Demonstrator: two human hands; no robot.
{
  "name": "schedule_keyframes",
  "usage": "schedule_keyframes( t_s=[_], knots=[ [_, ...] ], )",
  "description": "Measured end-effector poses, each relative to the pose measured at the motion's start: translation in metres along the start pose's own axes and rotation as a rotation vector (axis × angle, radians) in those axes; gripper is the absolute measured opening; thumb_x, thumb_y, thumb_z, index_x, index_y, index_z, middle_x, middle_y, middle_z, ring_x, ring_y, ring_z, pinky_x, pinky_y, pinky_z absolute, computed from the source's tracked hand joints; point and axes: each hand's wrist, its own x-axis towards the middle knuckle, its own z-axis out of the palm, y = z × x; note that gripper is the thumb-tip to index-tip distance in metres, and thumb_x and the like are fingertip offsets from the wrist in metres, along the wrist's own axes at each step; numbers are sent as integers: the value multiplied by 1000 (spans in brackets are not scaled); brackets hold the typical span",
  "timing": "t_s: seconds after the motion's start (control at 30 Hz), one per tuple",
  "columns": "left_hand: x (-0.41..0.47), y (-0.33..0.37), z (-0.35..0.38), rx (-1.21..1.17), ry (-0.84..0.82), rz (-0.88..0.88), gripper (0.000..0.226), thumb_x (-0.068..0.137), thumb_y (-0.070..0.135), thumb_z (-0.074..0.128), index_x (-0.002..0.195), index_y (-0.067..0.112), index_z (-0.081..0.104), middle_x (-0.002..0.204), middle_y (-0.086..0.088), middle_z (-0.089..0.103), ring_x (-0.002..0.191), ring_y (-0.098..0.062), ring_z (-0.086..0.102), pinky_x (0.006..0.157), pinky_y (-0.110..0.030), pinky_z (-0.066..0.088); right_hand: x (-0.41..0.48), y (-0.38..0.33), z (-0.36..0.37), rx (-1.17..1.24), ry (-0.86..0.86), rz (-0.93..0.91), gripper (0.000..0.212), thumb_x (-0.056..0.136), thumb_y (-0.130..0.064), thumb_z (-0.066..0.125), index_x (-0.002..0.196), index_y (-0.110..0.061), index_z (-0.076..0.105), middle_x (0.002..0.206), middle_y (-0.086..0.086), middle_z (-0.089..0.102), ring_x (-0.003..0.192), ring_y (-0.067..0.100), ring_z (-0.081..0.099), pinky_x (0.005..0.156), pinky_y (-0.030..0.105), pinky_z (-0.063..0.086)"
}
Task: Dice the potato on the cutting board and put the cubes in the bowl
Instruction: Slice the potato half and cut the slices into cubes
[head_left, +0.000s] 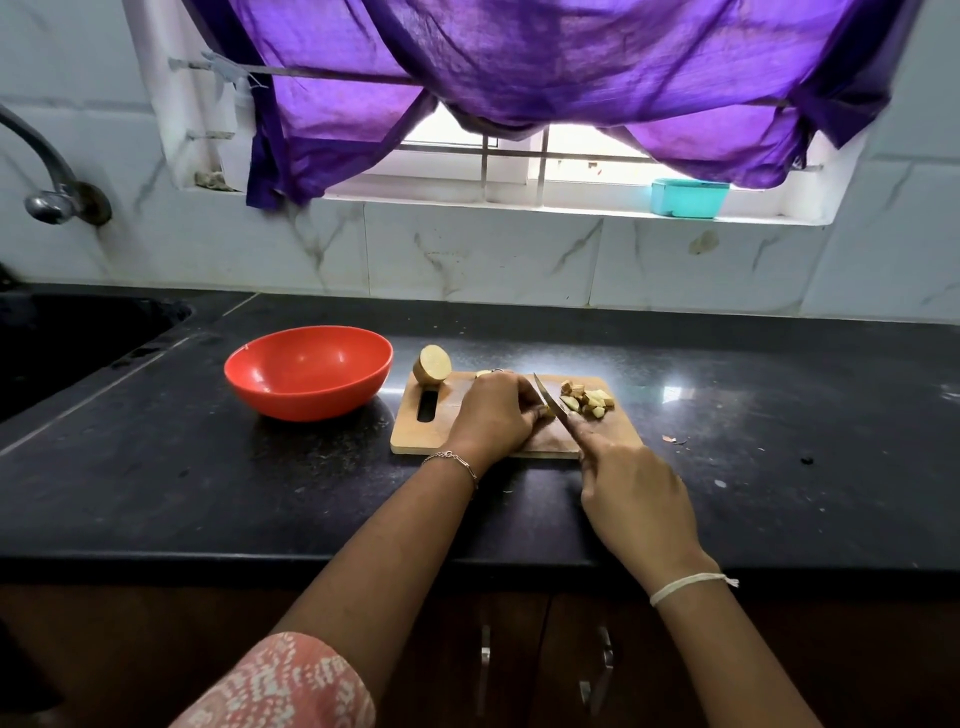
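On the pale wooden cutting board (415, 431), my left hand (493, 410) lies knuckles up, fingers curled over a piece of potato (545, 412). It is pinned under my fingertips, so I see only a sliver of it. My right hand (631, 493) is closed round the handle of the steel kitchen knife (550, 402), with the handle itself hidden in my fist. The blade slants up and to the left, and its edge is down beside my left fingertips.

Just right of the blade, a small heap of pale yellow potato cubes (587, 401) lies on the board. At the board's far left corner, above the handle slot, the round half potato (432, 365) stands with its cut face showing.

The red plastic bowl (311, 400) sits on the black stone counter (208, 467) to the left of the board, near it but apart. A purple curtain (519, 62) hangs over the window behind.
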Motion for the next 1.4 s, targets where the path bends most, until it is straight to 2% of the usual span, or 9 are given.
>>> schedule_keyframes(
  t_s=[0.23, 0.4, 0.53, 0.73, 0.97, 1.1, 1.4],
  knots=[
    [0, 1, -2, -4, -7, -14, 15, 83, 25, 73, 96, 16, 75, 98, -2, 71, 86, -12, 58, 75, -19, 42, -1, -7, -2, -109, 31, -15, 59, 97, -14, 38, 148, -42, 28, 109, 7, 66, 97, 27, 64, 73, 36, 51],
    [0, 3, -3, -3, -7, -16, 12, 83, 25, 73, 93, 18, 76, 96, -1, 72, 78, -9, 53, 72, -17, 39, 2, -14, -2, -206, -16, -37, 56, 99, -13, 31, 150, -35, 25, 110, 4, 65, 99, 24, 64, 74, 33, 50],
    [-1, 3, -3, -10, -4, -29, 10, 83, 25, 73, 91, 19, 76, 94, 1, 72, 75, -7, 53, 70, -15, 38, 6, -21, 0, -265, -38, -68, 57, 99, -5, 30, 152, -27, 23, 110, 3, 64, 97, 22, 65, 69, 32, 50],
    [-2, 3, -1, 12, 37, -50, 15, 83, 30, 72, 89, 16, 76, 91, -1, 73, 86, -14, 63, 76, -22, 47, 0, -17, -2, -174, 0, -3, 60, 97, -6, 35, 151, -29, 25, 109, 4, 66, 96, 24, 65, 73, 33, 52],
    [-3, 4, 1, 7, 51, -43, 13, 83, 25, 69, 89, 15, 76, 88, -1, 72, 83, -14, 62, 70, -19, 41, -5, -17, -5, -113, 13, -8, 64, 96, -10, 37, 152, -35, 19, 112, 7, 65, 100, 25, 64, 77, 35, 51],
    [-3, 4, 0, 13, 61, -40, 13, 83, 23, 67, 88, 16, 76, 89, 0, 72, 75, -8, 53, 69, -17, 37, -4, -17, -4, -138, 24, -24, 59, 99, -14, 35, 152, -36, 20, 113, 5, 64, 100, 24, 64, 75, 34, 51],
    [-1, 4, 0, 18, 43, -67, 13, 83, 24, 69, 91, 16, 75, 90, 0, 72, 80, -10, 58, 70, -18, 42, -2, -18, -2, -150, 31, -26, 59, 100, -11, 34, 152, -34, 19, 109, 4, 66, 95, 22, 65, 72, 33, 51]
  ],
)
